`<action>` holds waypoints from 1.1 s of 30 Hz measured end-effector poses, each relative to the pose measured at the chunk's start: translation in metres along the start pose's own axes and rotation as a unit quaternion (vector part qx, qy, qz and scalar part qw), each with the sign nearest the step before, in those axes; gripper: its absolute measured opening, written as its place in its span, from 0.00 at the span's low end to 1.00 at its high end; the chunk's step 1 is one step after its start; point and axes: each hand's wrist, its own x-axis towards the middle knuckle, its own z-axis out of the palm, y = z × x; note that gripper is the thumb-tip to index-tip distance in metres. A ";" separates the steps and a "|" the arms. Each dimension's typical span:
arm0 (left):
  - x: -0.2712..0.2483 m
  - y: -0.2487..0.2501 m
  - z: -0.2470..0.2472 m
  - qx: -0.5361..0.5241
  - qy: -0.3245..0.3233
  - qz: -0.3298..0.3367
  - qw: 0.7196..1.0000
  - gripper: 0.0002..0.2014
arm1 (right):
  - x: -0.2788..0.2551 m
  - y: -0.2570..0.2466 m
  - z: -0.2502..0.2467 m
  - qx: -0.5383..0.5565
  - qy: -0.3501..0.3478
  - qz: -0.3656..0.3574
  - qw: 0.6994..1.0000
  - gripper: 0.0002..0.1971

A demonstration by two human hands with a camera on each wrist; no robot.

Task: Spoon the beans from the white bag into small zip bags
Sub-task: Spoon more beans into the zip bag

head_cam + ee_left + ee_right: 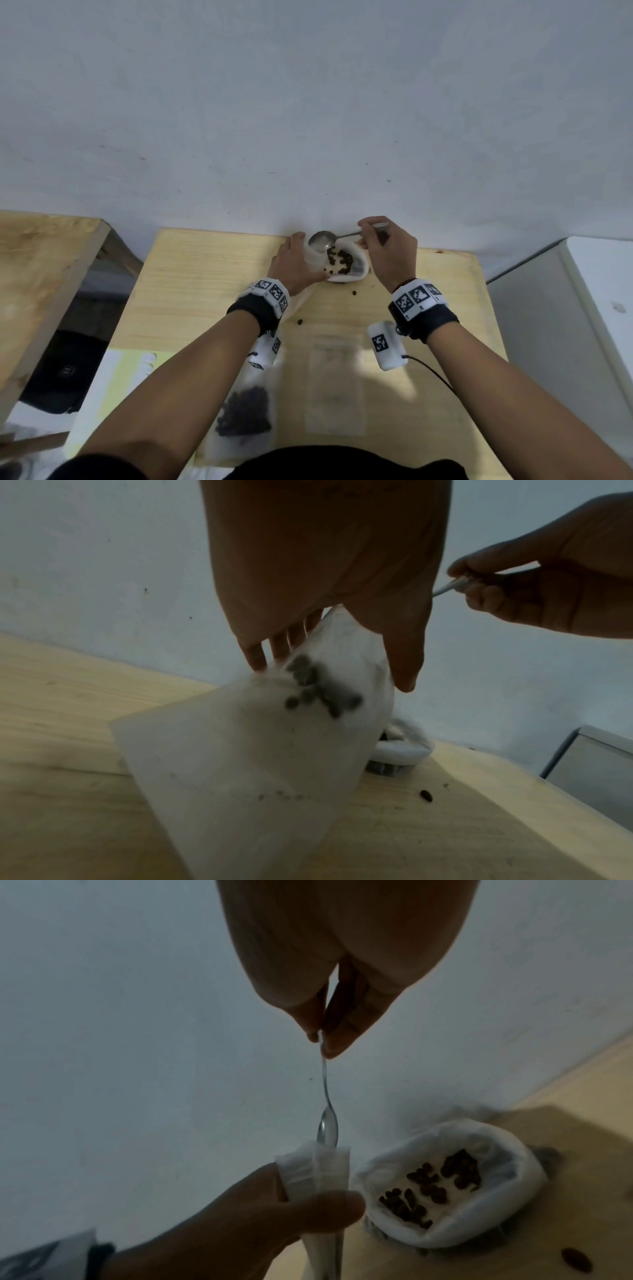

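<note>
Metal spoon pinched by its handle in your right hand, its bowl tipped at the mouth of the small zip bag your left hand grips upright. You look to be mid-pour; beans show inside. Next, dip back into the white bag, which sits open just beside it, keeping the mouth wide, since a stray bean lies on the table.

Left hand gripping, thumb opposing fingers; right hand pinching, raised; both forearms extended forward.
</note>
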 end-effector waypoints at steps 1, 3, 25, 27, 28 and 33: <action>-0.001 -0.002 -0.001 0.001 -0.001 -0.003 1.000 0.52 | 0.001 0.004 -0.003 -0.004 0.012 0.010 1.000 0.06; -0.002 -0.007 -0.001 -0.003 -0.003 -0.007 1.000 0.51 | 0.001 0.017 -0.007 -0.010 0.027 0.045 0.999 0.06; 0.003 -0.013 0.008 -0.062 -0.053 -0.006 0.997 0.47 | -0.006 0.077 0.024 -0.097 -0.013 0.186 0.978 0.12; 0.003 -0.013 0.008 -0.071 -0.050 -0.002 0.996 0.45 | -0.002 0.072 0.031 -0.108 -0.020 0.211 0.971 0.14; 0.002 -0.012 0.008 -0.074 -0.047 0.002 0.996 0.44 | -0.001 0.069 0.036 -0.107 -0.021 0.226 0.968 0.15; 0.001 -0.011 0.004 -0.072 -0.048 0.032 0.996 0.43 | 0.004 0.058 0.058 -0.065 -0.023 0.291 0.954 0.13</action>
